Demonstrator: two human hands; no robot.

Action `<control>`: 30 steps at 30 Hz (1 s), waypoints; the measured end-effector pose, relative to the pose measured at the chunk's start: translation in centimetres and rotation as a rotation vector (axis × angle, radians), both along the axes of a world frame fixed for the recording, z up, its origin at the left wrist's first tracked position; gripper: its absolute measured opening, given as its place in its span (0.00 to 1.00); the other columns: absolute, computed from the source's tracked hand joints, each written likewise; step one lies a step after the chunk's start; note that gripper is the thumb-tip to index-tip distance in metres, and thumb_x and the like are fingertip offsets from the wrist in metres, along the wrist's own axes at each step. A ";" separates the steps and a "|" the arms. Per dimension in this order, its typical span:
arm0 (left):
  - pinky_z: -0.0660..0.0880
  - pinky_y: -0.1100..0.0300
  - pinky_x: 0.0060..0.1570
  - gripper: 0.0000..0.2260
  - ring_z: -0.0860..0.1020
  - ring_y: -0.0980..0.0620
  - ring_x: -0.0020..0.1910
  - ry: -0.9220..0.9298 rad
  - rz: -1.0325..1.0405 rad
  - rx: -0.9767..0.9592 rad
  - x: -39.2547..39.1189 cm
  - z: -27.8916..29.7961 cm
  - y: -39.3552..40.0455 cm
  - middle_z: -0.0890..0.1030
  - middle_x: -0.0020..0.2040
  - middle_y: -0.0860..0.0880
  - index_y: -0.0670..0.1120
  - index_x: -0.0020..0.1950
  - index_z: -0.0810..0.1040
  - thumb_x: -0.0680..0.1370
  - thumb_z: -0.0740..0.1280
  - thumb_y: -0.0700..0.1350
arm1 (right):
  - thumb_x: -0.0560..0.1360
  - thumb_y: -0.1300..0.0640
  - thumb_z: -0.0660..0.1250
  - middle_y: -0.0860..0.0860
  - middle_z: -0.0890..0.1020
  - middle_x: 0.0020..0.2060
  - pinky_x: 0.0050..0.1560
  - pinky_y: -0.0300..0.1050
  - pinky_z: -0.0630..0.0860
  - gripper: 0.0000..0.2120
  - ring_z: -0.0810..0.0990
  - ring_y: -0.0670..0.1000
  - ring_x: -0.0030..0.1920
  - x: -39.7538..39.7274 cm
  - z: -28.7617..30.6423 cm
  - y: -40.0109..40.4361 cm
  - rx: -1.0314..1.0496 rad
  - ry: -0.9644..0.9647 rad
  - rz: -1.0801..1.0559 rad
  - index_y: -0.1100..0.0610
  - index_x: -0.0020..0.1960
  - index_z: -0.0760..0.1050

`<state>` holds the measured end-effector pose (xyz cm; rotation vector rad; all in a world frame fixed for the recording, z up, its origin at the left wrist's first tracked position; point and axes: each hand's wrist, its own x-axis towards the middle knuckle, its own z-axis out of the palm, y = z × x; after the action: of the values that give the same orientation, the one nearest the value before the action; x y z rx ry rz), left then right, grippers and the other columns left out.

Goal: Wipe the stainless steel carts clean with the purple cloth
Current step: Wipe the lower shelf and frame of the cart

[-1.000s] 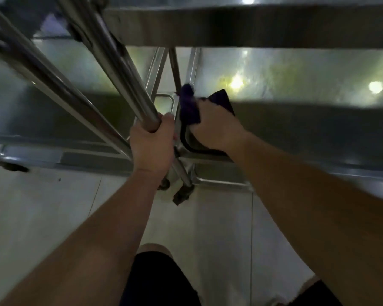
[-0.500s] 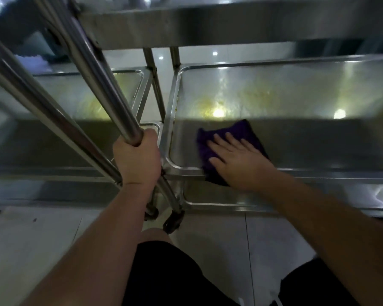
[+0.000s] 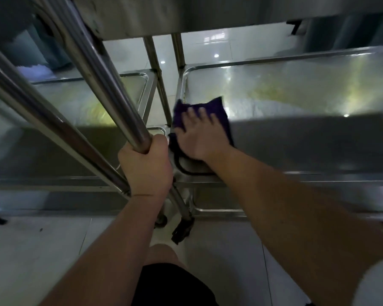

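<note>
While the left hand (image 3: 146, 166) clenches the slanted handle tube (image 3: 111, 89) nearest the body and steadies the cart, the right hand (image 3: 200, 134) lies just beyond it, fingers straight and spread, pressing the purple cloth (image 3: 217, 108) flat onto the near left corner of the right cart's middle shelf (image 3: 296, 138). From that corner the shelf's long axis runs off to the right, with most of its surface to the right of and beyond the cloth, so the right hand looks best placed to sweep that way. Farther back, yellowish smears (image 3: 274, 91) sit near the rear rim.

Dim, soft-focus — glare spots on steel; wide-angle edges bend.
</note>
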<state>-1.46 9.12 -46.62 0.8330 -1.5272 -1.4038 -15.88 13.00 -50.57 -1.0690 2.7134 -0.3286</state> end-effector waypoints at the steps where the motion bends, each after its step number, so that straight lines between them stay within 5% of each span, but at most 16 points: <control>1: 0.61 0.59 0.27 0.14 0.62 0.50 0.26 -0.008 -0.001 -0.002 0.0 0.1 0.0 0.62 0.26 0.51 0.52 0.27 0.63 0.66 0.67 0.51 | 0.84 0.38 0.40 0.47 0.46 0.84 0.81 0.56 0.40 0.32 0.42 0.54 0.83 0.9 -0.1 -0.1 -0.008 -0.003 0.098 0.50 0.85 0.45; 6: 0.68 0.62 0.25 0.11 0.69 0.52 0.25 -0.018 -0.029 -0.035 0.2 0.2 0.3 0.69 0.26 0.48 0.45 0.31 0.73 0.67 0.68 0.51 | 0.79 0.30 0.37 0.40 0.47 0.82 0.77 0.45 0.37 0.36 0.42 0.43 0.81 1.0 -0.7 8.0 0.003 -0.005 0.415 0.42 0.84 0.45; 9: 0.68 0.64 0.24 0.15 0.69 0.53 0.24 -0.015 -0.048 -0.033 0.4 0.4 0.5 0.69 0.29 0.43 0.37 0.37 0.75 0.69 0.68 0.50 | 0.74 0.27 0.35 0.40 0.47 0.83 0.79 0.47 0.41 0.41 0.44 0.45 0.82 -2.0 -0.6 13.3 0.064 0.040 0.220 0.42 0.84 0.46; 12: 0.68 0.64 0.24 0.16 0.69 0.54 0.24 -0.004 -0.042 -0.033 0.4 0.5 0.7 0.68 0.30 0.39 0.31 0.37 0.71 0.72 0.68 0.44 | 0.80 0.31 0.38 0.44 0.49 0.84 0.80 0.56 0.46 0.36 0.47 0.51 0.83 -6.3 -0.2 14.5 0.070 0.075 -0.054 0.46 0.84 0.48; 18: 0.64 0.63 0.24 0.17 0.64 0.48 0.27 0.012 -0.022 -0.051 0.3 0.5 0.6 0.62 0.32 0.29 0.28 0.36 0.66 0.72 0.67 0.42 | 0.82 0.38 0.40 0.48 0.47 0.84 0.80 0.60 0.40 0.34 0.43 0.57 0.83 -8.0 -0.3 3.4 0.015 0.009 -0.214 0.50 0.85 0.48; 21: 0.62 0.59 0.26 0.20 0.63 0.47 0.28 0.043 -0.038 -0.045 0.2 0.5 0.5 0.61 0.30 0.32 0.32 0.34 0.65 0.68 0.67 0.48 | 0.83 0.39 0.42 0.49 0.48 0.84 0.80 0.61 0.40 0.32 0.44 0.58 0.83 -6.0 0.1 -1.7 0.009 0.006 -0.087 0.49 0.84 0.50; 25: 0.59 0.58 0.28 0.14 0.61 0.50 0.27 0.083 -0.069 -0.018 0.0 0.4 0.1 0.61 0.26 0.50 0.52 0.27 0.63 0.66 0.67 0.49 | 0.83 0.38 0.42 0.48 0.49 0.84 0.79 0.60 0.39 0.33 0.43 0.56 0.83 -1.7 -0.5 -1.5 -0.043 -0.008 0.059 0.50 0.84 0.50; 30: 0.63 0.58 0.27 0.13 0.63 0.50 0.26 0.047 -0.057 -0.028 0.0 0.0 -0.1 0.64 0.25 0.53 0.53 0.26 0.66 0.67 0.68 0.50 | 0.82 0.34 0.42 0.41 0.53 0.83 0.79 0.54 0.41 0.30 0.46 0.48 0.82 4.2 -0.6 7.1 -0.077 -0.059 0.366 0.41 0.82 0.54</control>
<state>-1.47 9.02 -46.58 0.7401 -1.5416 -1.4304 -11.70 20.09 -51.17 -1.5181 2.4054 -0.3953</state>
